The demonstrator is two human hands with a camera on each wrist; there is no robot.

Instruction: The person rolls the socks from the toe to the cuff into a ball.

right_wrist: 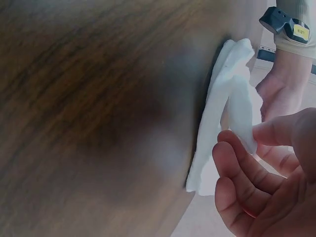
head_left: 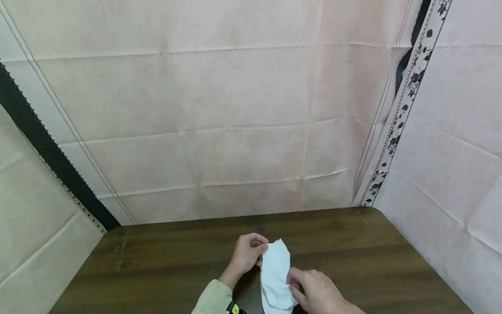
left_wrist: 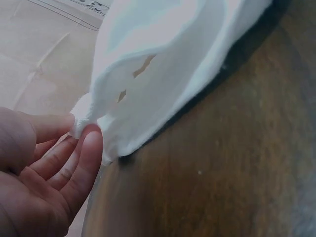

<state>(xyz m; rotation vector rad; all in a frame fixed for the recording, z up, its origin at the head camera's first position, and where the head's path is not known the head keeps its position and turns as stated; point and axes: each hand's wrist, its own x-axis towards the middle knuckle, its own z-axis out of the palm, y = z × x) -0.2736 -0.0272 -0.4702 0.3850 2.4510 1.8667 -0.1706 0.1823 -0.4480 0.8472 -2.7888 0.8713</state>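
Note:
A narrow folded white cloth [head_left: 276, 274] lies lengthwise at the front of the brown table, between both hands. My left hand [head_left: 246, 255] pinches its far left corner between thumb and fingers. At the cloth's right edge, nearer to me, my right hand [head_left: 315, 290] pinches a fold with thumb and fingertips. The left wrist view shows the cloth [left_wrist: 163, 84] with its layers loosely parted and small gaps between them. Seen from the right wrist, a flap of the cloth [right_wrist: 242, 108] is lifted away from the layers below.
The dark wood-grain table [head_left: 176, 253] has rounded far corners. Creased pale fabric [head_left: 235, 131] hangs behind it, with more fabric at both sides. A floral border [head_left: 412, 91] runs down the right panel. A dark wrist device [right_wrist: 284, 22] sits on the left sleeve.

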